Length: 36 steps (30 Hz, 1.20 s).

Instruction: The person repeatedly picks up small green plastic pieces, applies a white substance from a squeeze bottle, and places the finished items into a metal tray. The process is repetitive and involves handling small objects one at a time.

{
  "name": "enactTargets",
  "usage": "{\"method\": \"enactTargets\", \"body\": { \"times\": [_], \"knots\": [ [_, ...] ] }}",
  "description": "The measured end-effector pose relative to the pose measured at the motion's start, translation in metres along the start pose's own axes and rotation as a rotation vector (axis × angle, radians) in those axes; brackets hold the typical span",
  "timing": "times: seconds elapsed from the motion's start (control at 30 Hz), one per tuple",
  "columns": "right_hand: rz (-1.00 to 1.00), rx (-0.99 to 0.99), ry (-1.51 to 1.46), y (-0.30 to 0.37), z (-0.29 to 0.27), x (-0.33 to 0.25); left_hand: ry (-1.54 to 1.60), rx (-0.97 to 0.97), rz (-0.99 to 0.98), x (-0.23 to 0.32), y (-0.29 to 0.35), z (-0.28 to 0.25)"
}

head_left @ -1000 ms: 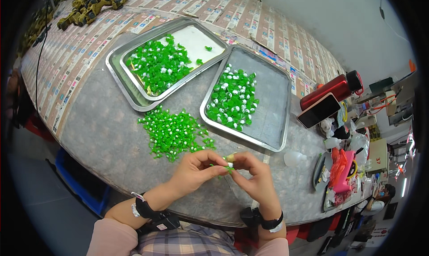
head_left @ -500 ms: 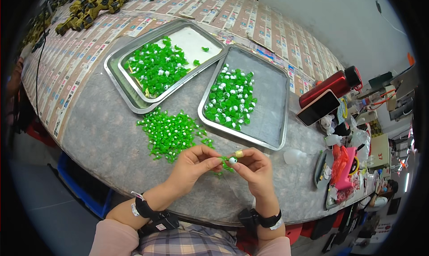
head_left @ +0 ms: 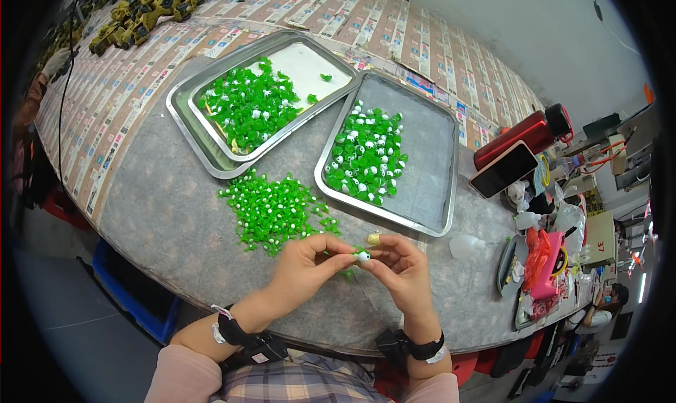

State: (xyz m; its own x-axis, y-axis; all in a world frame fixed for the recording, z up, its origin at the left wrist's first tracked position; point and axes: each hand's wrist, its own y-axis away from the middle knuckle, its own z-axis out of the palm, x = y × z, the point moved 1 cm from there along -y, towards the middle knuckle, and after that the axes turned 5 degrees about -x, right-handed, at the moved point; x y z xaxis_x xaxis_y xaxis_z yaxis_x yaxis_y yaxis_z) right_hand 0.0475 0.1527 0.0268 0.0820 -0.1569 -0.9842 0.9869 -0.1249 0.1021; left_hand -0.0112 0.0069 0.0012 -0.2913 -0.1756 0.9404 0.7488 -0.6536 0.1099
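Note:
Just above the table's near edge, my left hand (head_left: pixel 304 271) and my right hand (head_left: pixel 404 275) meet at the fingertips. The left thumb and index finger pinch a small green plastic piece (head_left: pixel 360 249), mostly covered by the fingers. Against it sits a white eyeball bead (head_left: pixel 364 256) with a dark pupil, gripped by my right thumb and a bent finger. Yellow tape (head_left: pixel 374 239) wraps the right index fingertip. Beyond my left hand lies a loose pile of small green pieces with white spots (head_left: pixel 271 209).
A metal tray (head_left: pixel 443 192) holds green-and-white eyeball pieces. Left of it, nested trays (head_left: pixel 184 132) hold another heap. On the right are a red bottle (head_left: pixel 517 141), a phone (head_left: pixel 503 169), a clear plastic cup (head_left: pixel 465 247) and a pink holder (head_left: pixel 548 269). Yellow toy vehicles (head_left: pixel 144 16) lie far left.
The green piece and the eyeball bead have come together between my fingertips, where they were slightly apart before. My left hand has shifted a little to the right. The trays stay put.

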Motion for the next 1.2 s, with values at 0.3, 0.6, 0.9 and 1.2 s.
{"method": "enactTargets", "body": {
  "times": [0.3, 0.6, 0.9, 1.2],
  "knots": [
    [0.131, -0.112, 0.085, 0.002, -0.013, 0.003, -0.672, 0.01, 0.455, 0.008, 0.0, 0.003],
    [0.074, -0.031, -0.098, -0.006, -0.016, 0.007, -0.258, 0.062, -0.022, 0.02, -0.004, -0.005],
    [-0.024, -0.158, 0.925, 0.0, -0.03, 0.007, -0.374, 0.471, 0.52, 0.089, -0.048, -0.056],
    [-0.133, -0.005, 0.794, 0.003, -0.03, 0.001, 0.175, -0.163, -0.167, 0.003, -0.01, 0.002]
  ]
}}
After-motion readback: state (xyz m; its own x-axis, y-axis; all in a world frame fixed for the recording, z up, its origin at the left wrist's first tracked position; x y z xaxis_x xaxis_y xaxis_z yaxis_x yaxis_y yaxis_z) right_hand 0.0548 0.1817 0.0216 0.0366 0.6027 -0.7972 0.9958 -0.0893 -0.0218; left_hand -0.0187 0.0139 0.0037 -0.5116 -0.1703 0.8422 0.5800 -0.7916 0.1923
